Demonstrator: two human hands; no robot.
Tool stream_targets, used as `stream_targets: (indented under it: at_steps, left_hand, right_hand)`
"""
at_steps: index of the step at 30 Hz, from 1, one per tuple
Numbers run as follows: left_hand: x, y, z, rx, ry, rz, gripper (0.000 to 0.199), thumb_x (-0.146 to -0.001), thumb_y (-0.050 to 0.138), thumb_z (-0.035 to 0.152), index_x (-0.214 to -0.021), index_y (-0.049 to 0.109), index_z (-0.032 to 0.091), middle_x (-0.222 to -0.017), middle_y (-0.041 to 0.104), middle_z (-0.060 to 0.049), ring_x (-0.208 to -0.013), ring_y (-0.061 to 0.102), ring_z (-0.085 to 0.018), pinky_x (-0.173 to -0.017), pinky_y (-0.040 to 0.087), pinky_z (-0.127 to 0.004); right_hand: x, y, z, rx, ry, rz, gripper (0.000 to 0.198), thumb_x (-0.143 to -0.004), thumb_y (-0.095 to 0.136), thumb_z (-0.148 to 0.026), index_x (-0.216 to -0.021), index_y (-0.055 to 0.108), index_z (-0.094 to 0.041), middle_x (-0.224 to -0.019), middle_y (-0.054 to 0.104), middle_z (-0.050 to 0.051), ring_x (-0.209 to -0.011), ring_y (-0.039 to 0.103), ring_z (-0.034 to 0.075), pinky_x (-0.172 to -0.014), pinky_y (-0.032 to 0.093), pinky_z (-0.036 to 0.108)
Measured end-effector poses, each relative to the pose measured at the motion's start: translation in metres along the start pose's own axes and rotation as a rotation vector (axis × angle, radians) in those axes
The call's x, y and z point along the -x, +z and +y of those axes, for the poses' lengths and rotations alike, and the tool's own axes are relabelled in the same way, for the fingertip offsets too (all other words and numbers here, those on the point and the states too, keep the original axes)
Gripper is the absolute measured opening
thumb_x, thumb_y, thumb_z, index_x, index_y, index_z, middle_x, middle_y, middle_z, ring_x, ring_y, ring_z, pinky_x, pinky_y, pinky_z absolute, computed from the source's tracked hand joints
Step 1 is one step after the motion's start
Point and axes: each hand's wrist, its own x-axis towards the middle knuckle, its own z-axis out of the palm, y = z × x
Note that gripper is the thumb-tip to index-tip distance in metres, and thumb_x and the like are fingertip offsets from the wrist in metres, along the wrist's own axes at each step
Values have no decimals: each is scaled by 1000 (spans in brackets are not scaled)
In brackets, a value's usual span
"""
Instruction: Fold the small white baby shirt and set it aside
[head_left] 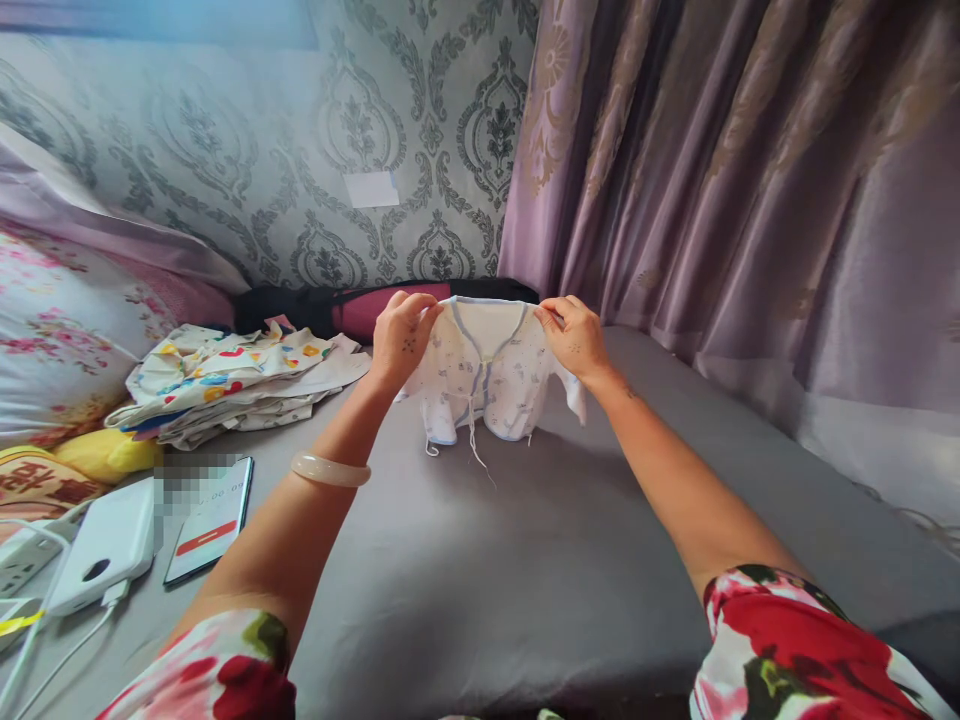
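A small white baby shirt [487, 375] with pale blue trim and dangling tie strings hangs upright above the grey bed sheet [487, 560]. My left hand [401, 338] pinches its left shoulder. My right hand [574, 335] pinches its right shoulder. Both arms are stretched forward, and a pale bangle [330, 470] circles my left wrist. The shirt's lower hem hovers just above or brushes the sheet; I cannot tell which.
A stack of folded colourful printed clothes [232, 385] lies at the left. A phone [210, 520], a white power bank [105, 545] with cables and a power strip [19, 560] sit near the left edge. Floral pillows [67, 330], a dark bag [352, 305] and purple curtains [750, 200] surround the bed.
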Motion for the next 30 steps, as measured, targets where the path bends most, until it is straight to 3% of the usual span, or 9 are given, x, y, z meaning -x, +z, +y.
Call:
stream_targets:
  at_steps: [8, 16, 20, 24, 30]
  left_hand:
    - [22, -21, 16, -192, 55, 62, 28, -95, 51, 43, -103, 71, 24, -92, 62, -3, -76, 55, -13, -67, 36, -24]
    - [43, -83, 57, -126, 122, 156, 25, -90, 58, 44, -91, 73, 24, -77, 59, 0, -67, 51, -12, -66, 39, -25]
    - [40, -104, 64, -16, 73, 86, 21, -85, 64, 41, -88, 74, 23, -77, 63, 0, -70, 53, -14, -70, 41, -28]
    - [39, -85, 38, -29, -94, -119, 25, -82, 64, 42, -86, 74, 20, -78, 68, -2, -73, 58, -18, -70, 41, -29]
    - [71, -7, -28, -157, -267, -434, 32, -85, 55, 48, -94, 73, 24, -91, 73, -6, -84, 63, -22, -68, 40, -28]
  right_hand:
    - [21, -22, -24, 174, -92, 27, 42, -100, 37, -52, -103, 68, -25, -98, 62, 5, -91, 59, 20, -75, 43, 29]
    - [35, -81, -68, -36, -103, -23, 40, -95, 46, -56, -98, 71, -26, -91, 65, 7, -89, 60, 23, -82, 45, 36]
    - [33, -97, -80, -114, -44, -100, 37, -91, 53, -59, -96, 73, -28, -90, 68, 7, -91, 61, 26, -80, 46, 37]
    - [34, -73, -60, -122, -17, -225, 33, -91, 55, -52, -93, 73, -24, -94, 70, 6, -88, 63, 24, -80, 46, 36]
    - [70, 1, -10, 104, 64, -479, 25, -93, 52, -37, -95, 72, -22, -95, 70, 5, -89, 63, 21, -79, 43, 30]
